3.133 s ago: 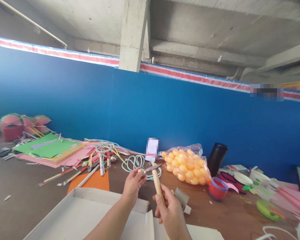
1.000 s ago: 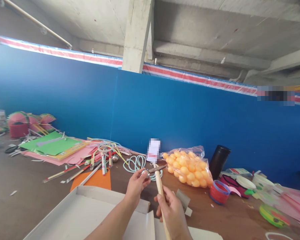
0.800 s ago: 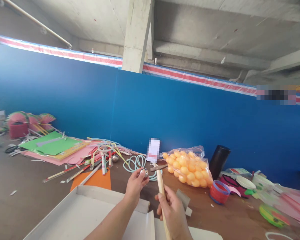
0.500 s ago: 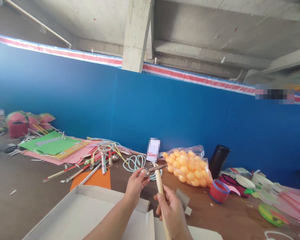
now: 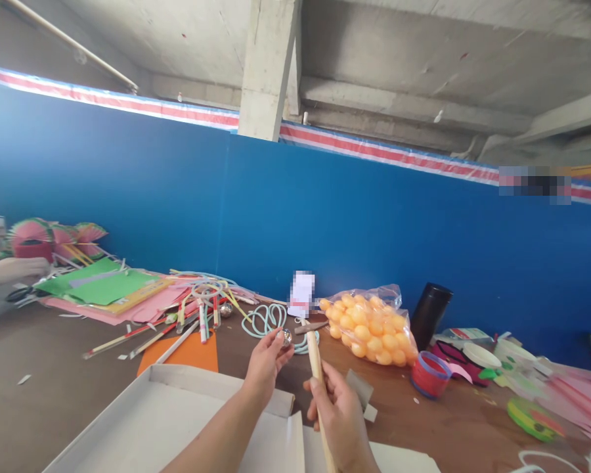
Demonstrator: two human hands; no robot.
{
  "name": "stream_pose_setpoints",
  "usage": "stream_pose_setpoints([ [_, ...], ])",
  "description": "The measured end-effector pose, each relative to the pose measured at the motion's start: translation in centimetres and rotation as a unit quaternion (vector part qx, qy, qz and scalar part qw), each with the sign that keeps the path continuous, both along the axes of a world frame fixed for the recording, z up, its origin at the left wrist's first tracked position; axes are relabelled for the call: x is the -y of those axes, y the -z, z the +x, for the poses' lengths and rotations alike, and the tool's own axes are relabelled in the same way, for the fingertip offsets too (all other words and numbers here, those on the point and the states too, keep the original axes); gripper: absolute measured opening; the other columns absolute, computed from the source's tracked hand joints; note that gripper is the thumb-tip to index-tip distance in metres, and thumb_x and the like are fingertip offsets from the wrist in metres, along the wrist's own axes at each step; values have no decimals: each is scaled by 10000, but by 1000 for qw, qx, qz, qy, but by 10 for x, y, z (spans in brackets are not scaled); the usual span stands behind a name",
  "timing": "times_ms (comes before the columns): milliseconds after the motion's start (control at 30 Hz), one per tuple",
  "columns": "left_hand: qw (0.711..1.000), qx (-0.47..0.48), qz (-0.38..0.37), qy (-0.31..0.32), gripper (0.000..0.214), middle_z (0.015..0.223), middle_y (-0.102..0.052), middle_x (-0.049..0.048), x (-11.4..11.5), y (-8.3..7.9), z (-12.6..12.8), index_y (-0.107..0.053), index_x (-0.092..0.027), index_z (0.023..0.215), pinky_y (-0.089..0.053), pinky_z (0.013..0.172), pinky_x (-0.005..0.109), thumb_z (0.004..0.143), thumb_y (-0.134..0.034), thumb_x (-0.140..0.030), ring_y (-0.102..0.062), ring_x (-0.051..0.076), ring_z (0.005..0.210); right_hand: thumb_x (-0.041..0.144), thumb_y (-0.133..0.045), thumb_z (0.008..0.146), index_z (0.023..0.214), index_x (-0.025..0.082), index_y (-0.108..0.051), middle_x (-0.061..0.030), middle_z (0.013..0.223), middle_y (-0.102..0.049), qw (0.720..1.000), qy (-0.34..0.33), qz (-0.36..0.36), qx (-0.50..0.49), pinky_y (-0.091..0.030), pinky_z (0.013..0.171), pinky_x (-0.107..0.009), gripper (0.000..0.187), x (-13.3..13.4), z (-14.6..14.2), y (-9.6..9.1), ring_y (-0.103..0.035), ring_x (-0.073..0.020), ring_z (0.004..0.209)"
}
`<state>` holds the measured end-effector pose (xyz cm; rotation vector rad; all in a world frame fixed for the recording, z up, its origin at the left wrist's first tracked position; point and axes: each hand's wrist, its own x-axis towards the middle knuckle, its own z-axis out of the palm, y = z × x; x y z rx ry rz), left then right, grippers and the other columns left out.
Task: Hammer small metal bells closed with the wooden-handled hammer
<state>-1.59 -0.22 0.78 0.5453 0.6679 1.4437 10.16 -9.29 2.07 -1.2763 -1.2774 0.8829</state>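
Note:
My left hand [image 5: 267,362] pinches a small shiny silver ball [image 5: 286,337] between thumb and fingers. Wrapped round the wooden handle of a hammer [image 5: 315,358] is my right hand [image 5: 337,410]. The hammer's dark metal head is up at the far end of the handle, just right of the ball. Behind both lie pale blue tubing coils [image 5: 270,318]. Below my forearms a shallow white cardboard box [image 5: 211,407] rests on the brown table; my left arm hides part of it.
A clear bag of orange balls [image 5: 372,328] sits right of the hammer, with a black cylinder [image 5: 431,315] and a red-and-blue tape roll [image 5: 431,374] beyond. A phone [image 5: 303,294] leans against the blue partition [image 5: 374,217]. Green paper sheets [image 5: 103,282] lie left. Another person's hand [image 5: 27,268] reaches in.
The other person's hand has come into view at the far left. The hammer head sits slightly lower; both my hands keep their holds. The view has shifted a little.

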Motion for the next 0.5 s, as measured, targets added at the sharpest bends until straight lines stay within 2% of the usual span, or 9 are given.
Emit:
stream_pose_setpoints([
  [167,1000,-8,1,3,249,792,-631,73,0,0,0,-567,-114,976,-523,734,301,742,-621,-180,-622,118,657,398,-501,780,1182,174,-482,-50,755,-617,1000,-17,-18,6,-380,340,-179,460,0,0,2,-505,-104,450],
  [367,1000,-2,-12,-28,203,808,-626,72,-2,1,0,-567,-119,935,-525,734,305,746,-616,-176,-609,100,638,411,-484,779,1169,162,-481,-60,768,-625,1000,10,-3,6,-375,331,-182,462,-3,2,5,-506,-104,439],
  [500,999,-15,-12,-29,172,803,-617,65,-3,3,1,-571,-121,903,-532,701,292,747,-612,-182,-607,103,637,340,-485,778,1113,177,-522,-24,701,-621,999,-36,-9,28,-409,380,-202,374,-4,1,8,-526,-112,437],
])
